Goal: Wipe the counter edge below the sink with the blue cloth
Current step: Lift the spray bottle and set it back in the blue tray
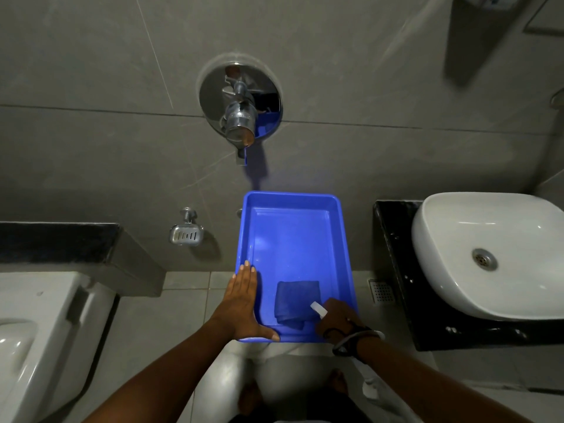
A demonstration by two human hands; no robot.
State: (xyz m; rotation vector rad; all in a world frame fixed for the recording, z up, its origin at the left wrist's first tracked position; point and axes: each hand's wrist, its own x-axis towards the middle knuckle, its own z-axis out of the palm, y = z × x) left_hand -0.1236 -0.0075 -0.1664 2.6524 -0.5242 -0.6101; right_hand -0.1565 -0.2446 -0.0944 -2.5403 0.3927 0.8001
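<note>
A folded blue cloth point(296, 302) lies in the near end of a blue plastic tray point(338, 239) held out in front of me. My left hand point(244, 303) lies flat along the tray's left rim, thumb hooked along its near edge. My right hand point(338, 320) is at the tray's near right corner, closed around a white spray bottle point(317, 308) whose nozzle sticks out over the cloth. To the right, the white sink point(488, 254) sits on a black counter point(393, 254). The counter's front edge runs below the basin.
A chrome wall tap point(239, 111) sticks out of the grey tiled wall above the tray. A metal soap dish point(186, 235) hangs at the left. A white toilet point(45, 331) and a dark ledge point(58, 239) fill the left side. A floor drain point(381, 290) lies beside the counter.
</note>
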